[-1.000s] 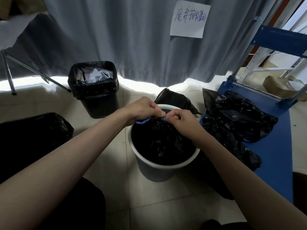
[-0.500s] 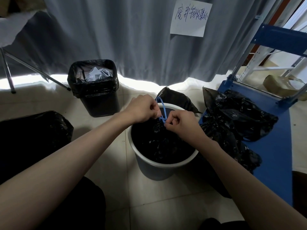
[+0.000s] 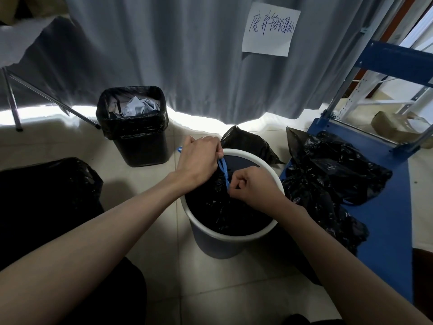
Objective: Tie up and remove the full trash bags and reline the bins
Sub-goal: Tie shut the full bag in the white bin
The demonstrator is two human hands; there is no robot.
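Two bare forearms reach in from the near edge toward a round white bin [image 3: 212, 233] standing on the tiled floor [image 3: 164, 266]. Inside it sits a black trash bag [image 3: 225, 212], its top gathered below the rim. The right hand [image 3: 255, 187] is closed in a fist over the middle of the bin, gripping the lower end of a blue drawstring [image 3: 223, 171]. The left hand [image 3: 199, 158] is closed over the upper end of the same drawstring at the bin's far-left rim, a short blue loop showing past its far side. The hands are slightly apart, with the string taut between them.

At near left lies a dark bag or cloth [image 3: 46, 195]; which, cannot be told. To the right of the bin, crumpled black bags [image 3: 328, 174] are heaped on a blue platform [image 3: 389, 231], touching the bin's side. Another black bag [image 3: 246, 141] lies just behind the bin.

Farther left stands a square black bin [image 3: 140, 141], lined with a black bag and holding crumpled paper [image 3: 138, 106]. Behind hangs a grey curtain [image 3: 164, 55] bearing a handwritten paper sign [image 3: 269, 29]. A blue and white metal rack [image 3: 386, 73] stands at far right.
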